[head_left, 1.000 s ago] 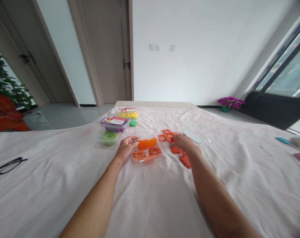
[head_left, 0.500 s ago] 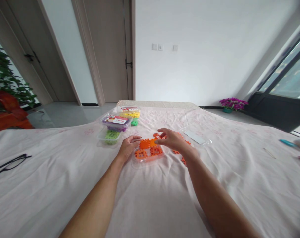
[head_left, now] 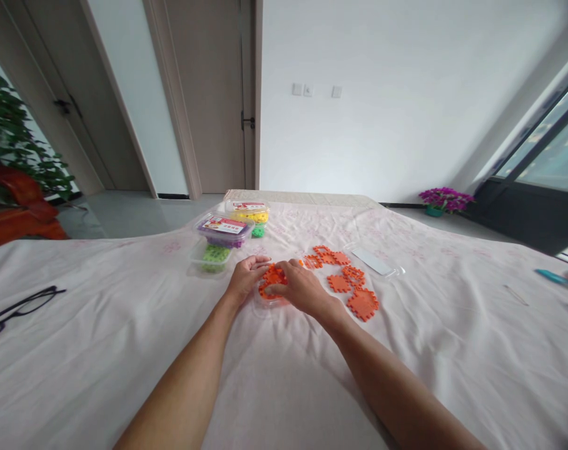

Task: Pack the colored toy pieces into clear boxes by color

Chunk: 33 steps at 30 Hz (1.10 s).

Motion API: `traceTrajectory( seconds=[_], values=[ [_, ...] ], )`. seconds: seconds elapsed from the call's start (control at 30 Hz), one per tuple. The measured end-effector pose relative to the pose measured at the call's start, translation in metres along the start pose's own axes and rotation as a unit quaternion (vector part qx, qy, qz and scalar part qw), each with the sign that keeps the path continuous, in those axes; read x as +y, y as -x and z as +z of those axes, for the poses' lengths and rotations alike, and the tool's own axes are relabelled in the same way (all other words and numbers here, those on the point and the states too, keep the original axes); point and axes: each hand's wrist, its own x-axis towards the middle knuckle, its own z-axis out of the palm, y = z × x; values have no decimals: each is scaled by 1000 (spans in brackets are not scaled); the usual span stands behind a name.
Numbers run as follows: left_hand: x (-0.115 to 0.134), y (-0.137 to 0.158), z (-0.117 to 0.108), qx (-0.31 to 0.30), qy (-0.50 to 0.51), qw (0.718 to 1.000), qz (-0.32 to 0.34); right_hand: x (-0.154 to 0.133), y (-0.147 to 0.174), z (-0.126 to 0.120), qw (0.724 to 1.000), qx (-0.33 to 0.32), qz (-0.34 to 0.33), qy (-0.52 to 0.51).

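A clear plastic box (head_left: 266, 310) with orange interlocking plastic pieces (head_left: 271, 272) in it sits on the cloth in front of me. My left hand (head_left: 244, 279) is at its left side, fingers curled along the rim and gripping it. Over the box, my right hand (head_left: 303, 289) has thumb and fingers closed on an orange piece among the others; the hand hides part of it. Just right of the hand, several loose orange pieces (head_left: 363, 304) lie flat on the cloth, some square-framed, some solid.
Behind the left hand stand clear boxes of light green pieces (head_left: 214, 256), purple pieces (head_left: 224, 240) and yellow pieces (head_left: 253, 216). A clear lid (head_left: 375, 261) lies beyond the loose pieces. Black-framed glasses (head_left: 30, 304) rest far left on the pinkish tablecloth (head_left: 274, 387).
My right hand has moved left, from the right edge of the box to over its pieces, uncovering the loose orange pieces. My left hand stays at the box's left side.
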Motion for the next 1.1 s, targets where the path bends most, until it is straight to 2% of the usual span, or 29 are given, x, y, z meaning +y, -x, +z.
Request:
traceTrajectory(
  seconds=[0.37, 0.57, 0.73, 0.83, 0.93, 1.03, 1.1],
  values=[
    [1, 1, -1, -4, -19, 1000, -3, 8, -4, 1, 998, -45, -17, -26],
    [1, 1, -2, -10, -3, 1000, -5, 4, -2, -8, 999, -36, -4, -39],
    [2, 1, -2, -9, -15, 1000, 7, 3, -3, -7, 996, -55, -32, -68],
    [3, 1, -1, -7, -16, 1000, 4, 9, -6, -10, 995, -44, -37, -85],
    [2, 1, 0, 1, -12, 1000, 3, 25, -11, -22, 998, 7, -2, -61],
    [0, 0, 0, 7, -14, 1000, 1, 51, -13, -42, 993, 71, 91, 18],
    [-3, -1, -1, 7, -22, 1000, 1, 72, -11, -54, 983, 66, 155, 73]
  ],
)
